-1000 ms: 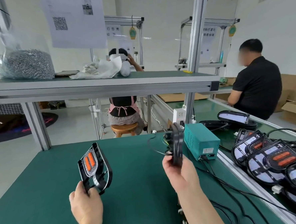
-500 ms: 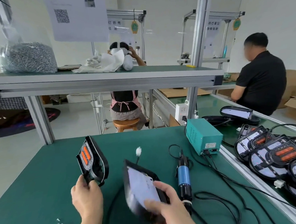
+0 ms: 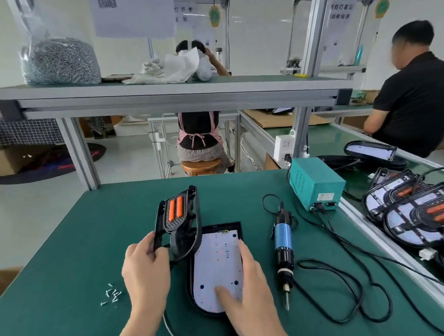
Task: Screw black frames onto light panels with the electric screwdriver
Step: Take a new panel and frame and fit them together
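1. Loose screws (image 3: 112,296): small scatter on the green bench (image 3: 65,255), 9 o'clock of the left hand.
2. Left hand (image 3: 146,273): fingers curled round the lower edge of the black frame (image 3: 178,222), which is tilted up with its long axis toward 12 o'clock.
3. Light panel (image 3: 216,267): flat, long axis 12 to 6, at 4 o'clock of the frame. Contact cannot be told.
4. Right hand (image 3: 246,291): fingers straight along the panel's right edge, thumb pressing its near end.
5. Electric screwdriver (image 3: 284,244): unheld, 3 o'clock of the right hand, bit toward 6.

Likely next: lower the frame toward 4 o'clock onto the panel.
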